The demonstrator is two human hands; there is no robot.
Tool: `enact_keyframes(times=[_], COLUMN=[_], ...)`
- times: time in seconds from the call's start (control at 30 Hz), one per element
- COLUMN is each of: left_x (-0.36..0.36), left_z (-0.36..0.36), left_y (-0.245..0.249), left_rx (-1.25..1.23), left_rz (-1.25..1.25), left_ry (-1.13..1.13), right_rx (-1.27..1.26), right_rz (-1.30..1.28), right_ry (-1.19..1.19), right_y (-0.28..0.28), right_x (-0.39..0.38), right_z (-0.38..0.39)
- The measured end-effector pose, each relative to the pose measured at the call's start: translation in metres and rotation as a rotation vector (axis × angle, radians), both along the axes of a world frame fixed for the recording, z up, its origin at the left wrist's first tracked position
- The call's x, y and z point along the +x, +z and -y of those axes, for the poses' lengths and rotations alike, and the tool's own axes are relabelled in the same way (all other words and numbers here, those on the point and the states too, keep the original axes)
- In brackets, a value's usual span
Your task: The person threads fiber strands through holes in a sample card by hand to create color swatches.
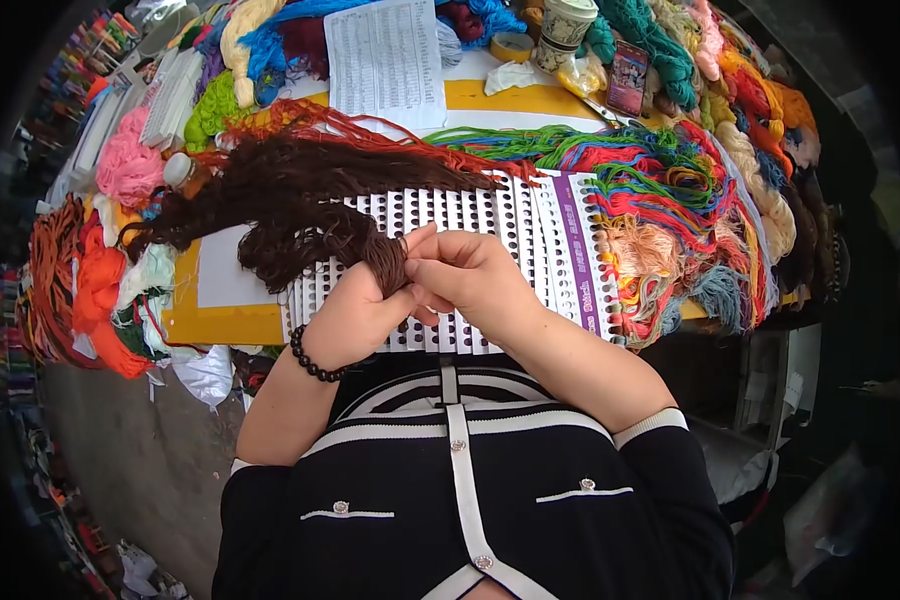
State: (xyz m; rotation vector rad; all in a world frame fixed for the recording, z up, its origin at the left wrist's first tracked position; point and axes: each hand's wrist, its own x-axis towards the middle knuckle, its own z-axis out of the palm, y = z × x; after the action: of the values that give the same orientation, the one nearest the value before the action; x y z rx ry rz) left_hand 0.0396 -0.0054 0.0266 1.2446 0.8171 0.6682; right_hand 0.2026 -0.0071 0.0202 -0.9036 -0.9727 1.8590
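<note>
A bundle of dark brown embroidery thread (315, 235) is gripped near its end by my left hand (355, 315), which wears a black bead bracelet (313, 360). My right hand (470, 275) meets it there, thumb and fingertips pinched together at the edge of the brown bundle. The fine strands between those fingertips are mostly hidden. Under both hands lies a stack of white thread cards (425, 210) with rows of punched holes, one carrying a purple printed strip (577, 250). More dark brown thread spreads over the stack's far left, beside some rust-red thread (370, 130).
Multicoloured thread (660, 200) covers the right side of the table (235, 325). At the back are a printed sheet (385, 60), a patterned cup (567, 30), a tape roll (511, 47) and a phone (627, 78). Pink thread (130, 160) and a small jar (182, 172) sit left.
</note>
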Motion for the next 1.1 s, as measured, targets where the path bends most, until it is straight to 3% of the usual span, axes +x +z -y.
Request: enact_keyframes(times=[0.2,0.37,0.43,0.6,1.1], left_x=[-0.008,-0.013,-0.012,-0.004,0.003], left_z=[0.002,0.001,0.002,0.006,0.011], left_y=[0.008,0.01,0.009,0.012,0.0], left_rx=[-0.052,-0.091,-0.095,-0.09,-0.049], left_rz=[0.176,0.129,0.118,0.212,0.197], left_ry=[0.025,0.092,0.12,0.227,0.234], right_rx=[0.04,0.1,0.081,0.022,-0.032], right_rz=[-0.075,-0.148,-0.031,-0.039,-0.033], right_ry=[-0.045,-0.056,-0.106,-0.122,-0.108], right_y=[0.008,0.014,0.009,0.01,0.004], right_x=[0.002,0.0,-0.002,0.002,0.0], right_z=[0.006,0.006,0.006,0.007,0.006])
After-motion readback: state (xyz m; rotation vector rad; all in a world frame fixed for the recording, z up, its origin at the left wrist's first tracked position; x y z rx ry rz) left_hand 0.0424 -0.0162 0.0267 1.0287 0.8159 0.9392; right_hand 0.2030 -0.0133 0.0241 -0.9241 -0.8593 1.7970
